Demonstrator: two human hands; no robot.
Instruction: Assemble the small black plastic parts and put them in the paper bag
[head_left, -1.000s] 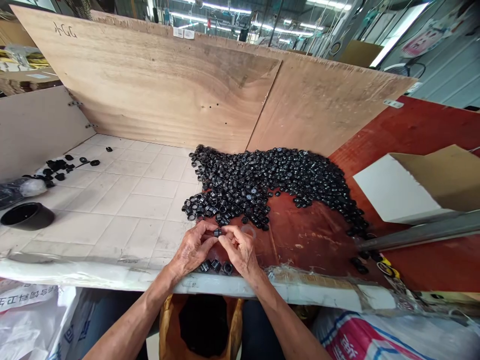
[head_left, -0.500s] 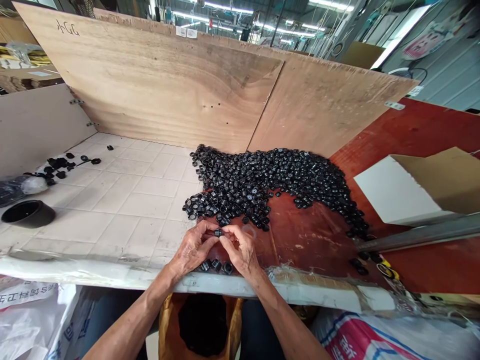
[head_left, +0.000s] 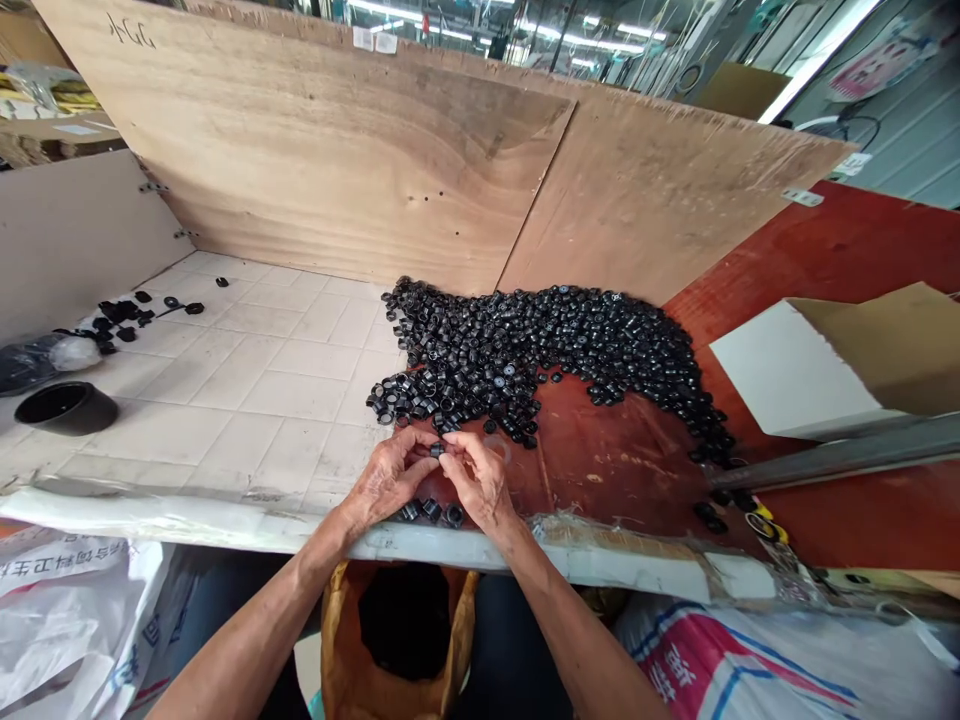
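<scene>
Between the fingertips of both hands is a small black plastic cap [head_left: 437, 451], pinched from either side. My left hand [head_left: 386, 478] has thumb and forefinger closed on its left side. From the right, my right hand [head_left: 478, 480] grips the same piece with its fingertips. Just below them, several loose black caps [head_left: 431, 511] lie near the table's front edge. A large heap of similar black caps [head_left: 540, 340] spreads beyond my hands, reaching to the wooden board. The fingers partly hide the held cap.
A black cup [head_left: 67, 408] stands at the left, with scattered black pieces [head_left: 126, 318] behind it. An upright plywood board [head_left: 337, 150] closes the back. An open carton [head_left: 802, 370] and a metal bar [head_left: 825, 455] are at the right. Below the edge sits an open brown bag [head_left: 335, 640].
The whole view has shifted slightly, so the table appears a little higher. Both hands stay together on the small cap, with the fingers slightly rearranged around it.
</scene>
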